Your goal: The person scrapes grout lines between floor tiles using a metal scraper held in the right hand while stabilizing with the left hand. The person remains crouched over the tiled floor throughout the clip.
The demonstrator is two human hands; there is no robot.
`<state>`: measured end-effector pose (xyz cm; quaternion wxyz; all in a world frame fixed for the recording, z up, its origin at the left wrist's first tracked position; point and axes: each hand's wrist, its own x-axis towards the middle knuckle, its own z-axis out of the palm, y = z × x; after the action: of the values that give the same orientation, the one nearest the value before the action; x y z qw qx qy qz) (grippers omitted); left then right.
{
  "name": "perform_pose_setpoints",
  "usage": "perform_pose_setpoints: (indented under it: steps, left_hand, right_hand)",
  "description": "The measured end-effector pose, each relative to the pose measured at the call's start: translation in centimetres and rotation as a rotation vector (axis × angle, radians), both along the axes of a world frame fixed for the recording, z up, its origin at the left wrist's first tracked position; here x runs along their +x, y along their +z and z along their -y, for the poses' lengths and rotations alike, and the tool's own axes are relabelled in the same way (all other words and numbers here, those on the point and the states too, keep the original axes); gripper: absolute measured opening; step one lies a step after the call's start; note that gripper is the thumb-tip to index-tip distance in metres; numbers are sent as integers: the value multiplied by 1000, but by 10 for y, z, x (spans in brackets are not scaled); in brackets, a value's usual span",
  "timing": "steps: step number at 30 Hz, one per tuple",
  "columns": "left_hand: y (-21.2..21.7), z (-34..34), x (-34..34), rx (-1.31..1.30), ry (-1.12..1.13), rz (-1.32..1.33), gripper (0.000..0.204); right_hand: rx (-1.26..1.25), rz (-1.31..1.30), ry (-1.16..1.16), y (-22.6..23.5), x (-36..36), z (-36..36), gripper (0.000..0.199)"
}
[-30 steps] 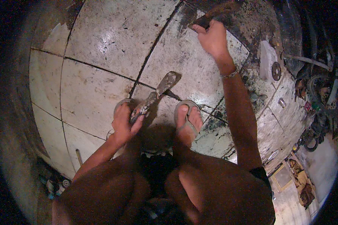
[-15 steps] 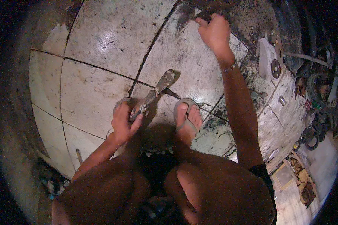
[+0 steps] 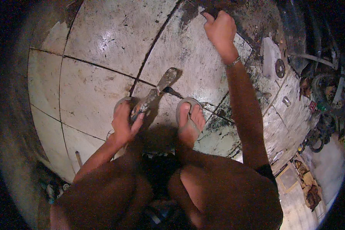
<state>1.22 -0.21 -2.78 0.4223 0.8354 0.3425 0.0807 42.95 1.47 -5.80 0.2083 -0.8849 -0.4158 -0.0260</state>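
1. One scraper-like tool (image 3: 153,94), over floor tiles (image 3: 97,86), mostly between the sandals; blade contact unclear. Looks stiff, fairly light, crusted, not fragile. Best hold: rear end, clear of the flat tip.
2. Left hand (image 3: 122,122): grip wrapped round its rear end.
3. Right hand (image 3: 221,31): grip narrow; can't tell what's pinched.
4. Counts: two sandals (image 3: 179,111), one perforated disc (image 3: 280,68), one metal cylinder (image 3: 286,101).

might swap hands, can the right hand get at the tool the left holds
Probably yes: the tool juts beyond the left hand, with only stained tile between it and the right hand. Whether that hand holds anything is unclear.
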Motion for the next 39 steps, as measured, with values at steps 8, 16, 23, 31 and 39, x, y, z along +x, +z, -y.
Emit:
perform_pose_setpoints:
  steps: [8, 16, 23, 31, 39]
  left_hand:
    - [1, -2, 5, 63, -24, 57, 40]
    - [2, -1, 3, -12, 12, 9, 40]
    - [-2, -2, 0, 13, 23, 37, 44]
    - [0, -2, 1, -37, 46, 27, 45]
    - [2, -2, 4, -19, 21, 9, 41]
  right_hand:
    - [-63, -122, 9, 9, 2, -3, 44]
    - [-93, -155, 9, 6, -9, -3, 42]
    - [-208, -255, 63, 6, -20, -3, 43]
    - [-215, -350, 49, 10, -27, -2, 39]
    - [-149, -209, 49, 6, -25, 0, 39]
